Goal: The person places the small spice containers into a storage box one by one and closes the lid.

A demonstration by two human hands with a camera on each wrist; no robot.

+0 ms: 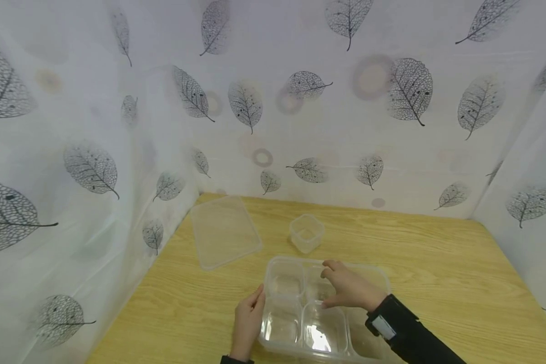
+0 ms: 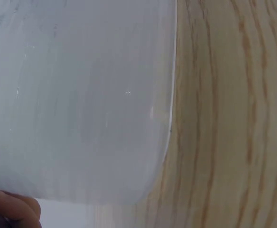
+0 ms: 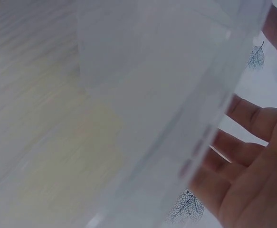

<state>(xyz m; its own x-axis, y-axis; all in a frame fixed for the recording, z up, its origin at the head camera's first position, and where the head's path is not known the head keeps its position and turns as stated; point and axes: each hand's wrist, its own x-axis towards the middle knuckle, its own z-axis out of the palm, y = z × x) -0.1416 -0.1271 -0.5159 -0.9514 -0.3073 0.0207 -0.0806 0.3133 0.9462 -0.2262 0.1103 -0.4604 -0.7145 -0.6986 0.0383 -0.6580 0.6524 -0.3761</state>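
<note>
A clear plastic container (image 1: pixel 368 338) with several compartment-like boxes in it stands on the table in front of me. My left hand (image 1: pixel 248 318) holds its left side, thumb up at the rim; in the left wrist view its fingers (image 2: pixel 17 209) show beside the frosted wall (image 2: pixel 81 104). Over the container's back middle box (image 1: pixel 316 288) is my right hand (image 1: pixel 350 285), thumb and fingers spread apart across it. The right wrist view has a blurred plastic wall (image 3: pixel 143 118) close up, with the right fingers (image 3: pixel 259 121) loosely bent behind its rim.
A small clear square box (image 1: pixel 306 233) stands behind the container. A flat translucent lid (image 1: pixel 225 232) lies at the back left of the wooden table (image 1: pixel 455 283). Leaf-patterned sheeting (image 1: pixel 336 126) encloses the back and both sides.
</note>
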